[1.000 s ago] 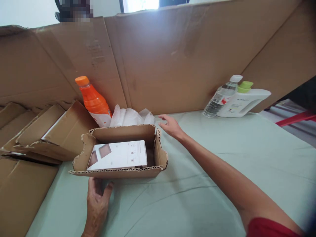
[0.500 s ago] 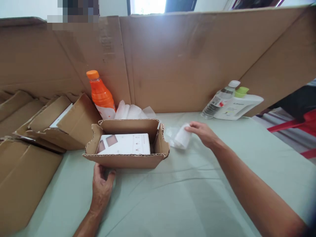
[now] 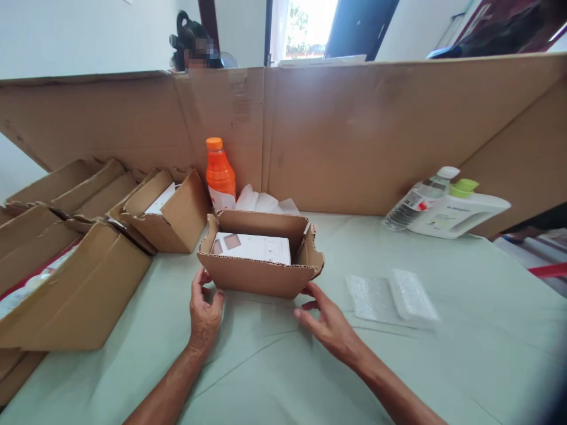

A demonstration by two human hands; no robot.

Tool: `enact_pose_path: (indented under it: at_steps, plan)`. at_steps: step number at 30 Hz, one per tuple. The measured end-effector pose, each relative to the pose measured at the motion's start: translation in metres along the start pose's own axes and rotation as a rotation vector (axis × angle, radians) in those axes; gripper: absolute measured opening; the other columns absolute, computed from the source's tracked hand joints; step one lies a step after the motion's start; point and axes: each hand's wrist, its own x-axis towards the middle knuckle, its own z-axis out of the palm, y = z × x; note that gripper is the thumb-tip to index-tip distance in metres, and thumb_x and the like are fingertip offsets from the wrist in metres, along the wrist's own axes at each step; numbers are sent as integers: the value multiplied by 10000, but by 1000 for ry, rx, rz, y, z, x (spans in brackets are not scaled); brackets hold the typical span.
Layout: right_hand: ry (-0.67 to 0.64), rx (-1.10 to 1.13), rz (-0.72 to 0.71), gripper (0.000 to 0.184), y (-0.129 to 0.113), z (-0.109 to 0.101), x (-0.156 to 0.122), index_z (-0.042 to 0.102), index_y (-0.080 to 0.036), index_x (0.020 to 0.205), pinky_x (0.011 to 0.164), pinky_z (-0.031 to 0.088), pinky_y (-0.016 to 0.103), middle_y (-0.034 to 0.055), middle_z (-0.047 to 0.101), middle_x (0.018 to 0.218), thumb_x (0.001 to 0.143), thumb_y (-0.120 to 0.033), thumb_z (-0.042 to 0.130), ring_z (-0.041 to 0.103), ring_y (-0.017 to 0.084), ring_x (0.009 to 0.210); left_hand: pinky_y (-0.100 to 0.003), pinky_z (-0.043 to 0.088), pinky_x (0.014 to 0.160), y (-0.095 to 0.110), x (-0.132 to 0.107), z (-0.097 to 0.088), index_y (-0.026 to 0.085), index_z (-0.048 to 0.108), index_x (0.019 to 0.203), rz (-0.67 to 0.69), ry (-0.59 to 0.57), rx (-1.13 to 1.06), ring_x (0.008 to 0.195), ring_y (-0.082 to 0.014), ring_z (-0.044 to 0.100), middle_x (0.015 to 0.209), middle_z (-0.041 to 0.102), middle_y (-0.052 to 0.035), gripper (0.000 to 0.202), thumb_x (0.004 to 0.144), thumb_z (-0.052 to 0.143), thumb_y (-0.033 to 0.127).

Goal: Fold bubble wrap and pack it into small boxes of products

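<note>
- Two bare hands, one at each near lower corner of the open cardboard box (image 3: pixel 261 281): left hand (image 3: pixel 206 313) and right hand (image 3: pixel 326 324).
- Both open, fingers half curled, thumbs apart. Fingertips at the box corners; can't tell if either bears any weight.
- White carton (image 3: pixel 261 248) lies inside the box, ahead of and between the hands, printed side up, neither hand on it.
- Changed: half a second ago right hand had the bubble wrap sheet (image 3: pixel 392 297). It's now down, let go, beyond and right of that hand, one end folded over.
- My read: right hand is freed up, so the box now has both hands.
- Left hand has stayed by the box's near left corner.
- Surface: pale green cloth (image 3: pixel 261 369), creased, under both hands.
- Past the box: crumpled bubble wrap (image 3: pixel 264 202), orange bottle (image 3: pixel 220 177) upright beside it.
- Far right of right hand: clear bottle (image 3: pixel 411 203) leaning, touching white jug (image 3: pixel 463 215).
- Left of left hand: more cardboard boxes (image 3: pixel 97 295), some filled.
- Room: cardboard screen (image 3: pixel 332 139) ahead of both hands; behind it a person's hair (image 3: pixel 190 38), bright doorway, dark door (image 3: pixel 361 26).
</note>
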Motion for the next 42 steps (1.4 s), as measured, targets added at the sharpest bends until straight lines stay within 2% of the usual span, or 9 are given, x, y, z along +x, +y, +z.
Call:
enact_pose_path:
  at_steps: [4,8,16,21,26,32,35,38,42]
  plan:
    - [61,55,3,584,2,18,15,482,-185,1395,862,589,445,152,627,1320,882,-454,558,658,283,1065,-380,500,902,-3,-3,2,218,413,1448,-88,-73,-142,956,-199,607,1289,569,-127,671,827,647,310]
    - [123,112,45,584,8,27,13,451,-233,1432,877,588,433,138,576,1400,891,-422,564,658,274,1085,-443,475,1024,-4,-5,1,242,389,1475,-93,-147,-226,1134,-245,597,1414,504,-144,705,829,661,310]
    - [163,303,102,654,37,51,3,379,-257,1507,1090,489,503,140,443,1546,909,-428,580,601,295,1270,-479,411,1147,-5,-5,0,263,359,1514,-75,-219,-315,1407,-304,450,1508,447,-141,738,846,672,295]
    - [163,332,61,686,35,52,11,367,-248,1517,1126,455,521,134,427,1559,884,-392,589,564,294,1306,-480,442,1115,-4,-4,-1,256,380,1501,-116,-214,-307,1358,-308,497,1499,454,-151,766,812,707,319]
    - [157,341,51,709,19,48,9,420,-227,1496,1083,498,470,132,521,1477,820,-338,605,529,281,1339,-456,471,1074,-7,4,-2,254,393,1467,-113,-162,-269,1255,-269,571,1411,515,-143,824,729,757,288]
    - [140,-44,-19,380,15,1,-35,671,-271,1244,950,548,456,97,525,1498,877,-309,580,546,295,1313,-534,396,1151,-1,-3,-10,216,381,1439,-262,-125,-242,1328,-293,527,1404,506,-170,849,683,764,269]
    - [297,-371,-23,337,33,-46,-47,703,-249,1171,1067,443,540,118,535,1488,843,-267,625,486,332,1366,-563,333,1195,4,-28,-27,193,368,1457,-290,-211,-240,1393,-325,474,1462,462,-204,878,686,780,273]
    - [523,-506,140,347,57,-100,-49,720,-211,1083,1149,279,619,152,551,1464,737,-234,725,410,397,1407,-590,323,1196,5,-62,-49,195,387,1452,-271,-280,-227,1408,-350,456,1466,467,-211,859,704,791,318]
    - [727,-386,290,227,81,-158,-60,710,-191,933,1087,353,577,189,665,1255,755,-330,695,512,406,1280,-601,345,1180,5,-99,-75,222,471,1390,-310,-329,-196,1365,-351,502,1443,516,-178,739,748,765,441]
